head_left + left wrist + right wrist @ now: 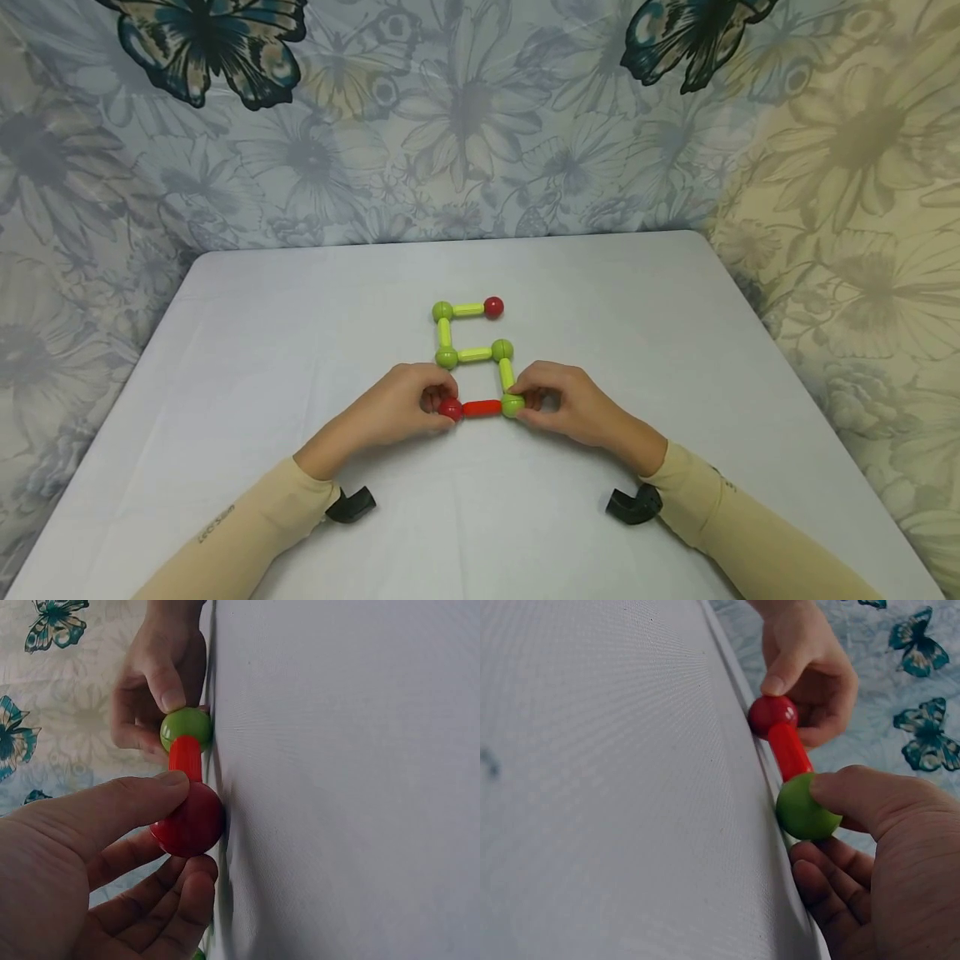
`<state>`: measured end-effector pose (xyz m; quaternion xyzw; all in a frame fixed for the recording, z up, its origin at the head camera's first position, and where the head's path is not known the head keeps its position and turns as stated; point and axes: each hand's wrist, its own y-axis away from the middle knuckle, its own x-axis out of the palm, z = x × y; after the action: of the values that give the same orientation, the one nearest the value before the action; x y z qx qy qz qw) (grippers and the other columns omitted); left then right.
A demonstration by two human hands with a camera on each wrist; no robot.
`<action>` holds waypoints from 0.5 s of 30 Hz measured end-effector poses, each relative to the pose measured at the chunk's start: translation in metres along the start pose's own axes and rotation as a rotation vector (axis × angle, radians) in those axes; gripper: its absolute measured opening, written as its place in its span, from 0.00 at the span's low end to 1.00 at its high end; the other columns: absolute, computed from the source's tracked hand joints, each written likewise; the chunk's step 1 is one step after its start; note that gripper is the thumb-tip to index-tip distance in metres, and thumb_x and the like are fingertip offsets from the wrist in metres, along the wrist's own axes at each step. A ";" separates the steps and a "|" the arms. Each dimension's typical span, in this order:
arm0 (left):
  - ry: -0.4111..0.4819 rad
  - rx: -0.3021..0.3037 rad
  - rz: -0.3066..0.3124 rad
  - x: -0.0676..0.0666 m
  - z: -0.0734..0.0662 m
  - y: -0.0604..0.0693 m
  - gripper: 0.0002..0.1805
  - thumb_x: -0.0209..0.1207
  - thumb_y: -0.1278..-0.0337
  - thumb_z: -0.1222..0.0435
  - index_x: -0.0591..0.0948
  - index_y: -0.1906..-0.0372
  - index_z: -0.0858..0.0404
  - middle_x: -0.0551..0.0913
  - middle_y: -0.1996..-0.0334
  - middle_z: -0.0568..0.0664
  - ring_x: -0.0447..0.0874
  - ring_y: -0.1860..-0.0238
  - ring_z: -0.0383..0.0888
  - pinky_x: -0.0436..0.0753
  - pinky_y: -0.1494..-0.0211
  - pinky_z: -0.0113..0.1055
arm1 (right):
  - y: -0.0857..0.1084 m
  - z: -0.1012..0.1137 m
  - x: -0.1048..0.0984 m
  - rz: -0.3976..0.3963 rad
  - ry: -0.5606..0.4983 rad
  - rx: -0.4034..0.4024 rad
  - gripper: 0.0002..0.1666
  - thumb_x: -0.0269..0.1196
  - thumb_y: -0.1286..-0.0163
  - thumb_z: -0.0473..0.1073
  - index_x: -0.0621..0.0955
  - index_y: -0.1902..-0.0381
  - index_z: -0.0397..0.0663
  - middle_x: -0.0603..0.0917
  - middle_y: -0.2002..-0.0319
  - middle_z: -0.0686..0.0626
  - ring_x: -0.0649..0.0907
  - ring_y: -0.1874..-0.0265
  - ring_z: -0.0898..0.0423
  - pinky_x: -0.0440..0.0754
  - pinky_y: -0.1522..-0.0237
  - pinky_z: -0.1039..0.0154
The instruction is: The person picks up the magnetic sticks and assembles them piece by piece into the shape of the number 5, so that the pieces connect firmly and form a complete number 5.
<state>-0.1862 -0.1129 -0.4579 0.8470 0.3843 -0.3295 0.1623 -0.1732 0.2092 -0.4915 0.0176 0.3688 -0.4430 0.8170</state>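
A chain of balls and sticks lies on the white table, bent like a figure 5. My left hand (408,404) pinches the red ball (450,409) at its near left end. From that ball a red stick (482,408) runs right to a green ball (513,406), which my right hand (573,402) holds between thumb and fingers. A green stick (506,377) leads away from it to another green ball (502,350). Further green sticks and balls continue to a second red ball (493,307) at the far end. Both wrist views show the red stick joining the two gripped balls.
The white table (637,317) extends around the chain on all sides. Behind it hangs a flowered cloth (465,125) with butterflies. Black curved pieces (351,505) stick out at both wrists, by the beige sleeves (247,521).
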 end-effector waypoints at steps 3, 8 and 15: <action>-0.001 0.003 -0.001 0.002 0.000 0.000 0.15 0.80 0.44 0.67 0.87 0.57 0.52 0.83 0.67 0.40 0.82 0.63 0.42 0.84 0.58 0.37 | 0.000 0.000 0.000 0.005 0.002 0.010 0.19 0.79 0.35 0.32 0.89 0.49 0.54 0.86 0.56 0.61 0.85 0.62 0.58 0.86 0.59 0.61; 0.010 0.005 0.003 0.004 -0.002 0.002 0.15 0.80 0.43 0.67 0.87 0.56 0.53 0.83 0.66 0.41 0.82 0.63 0.42 0.84 0.58 0.36 | 0.002 0.001 0.001 0.009 0.020 0.023 0.19 0.79 0.34 0.34 0.89 0.48 0.56 0.86 0.57 0.62 0.85 0.63 0.59 0.86 0.59 0.61; -0.008 0.019 0.005 0.005 -0.004 0.002 0.16 0.80 0.42 0.65 0.87 0.51 0.55 0.83 0.66 0.41 0.82 0.63 0.41 0.83 0.58 0.36 | 0.005 0.002 -0.001 -0.002 0.048 0.026 0.20 0.78 0.34 0.34 0.89 0.47 0.57 0.85 0.57 0.63 0.84 0.62 0.59 0.85 0.60 0.62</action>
<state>-0.1806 -0.1092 -0.4589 0.8482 0.3783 -0.3360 0.1567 -0.1688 0.2116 -0.4908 0.0383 0.3826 -0.4480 0.8071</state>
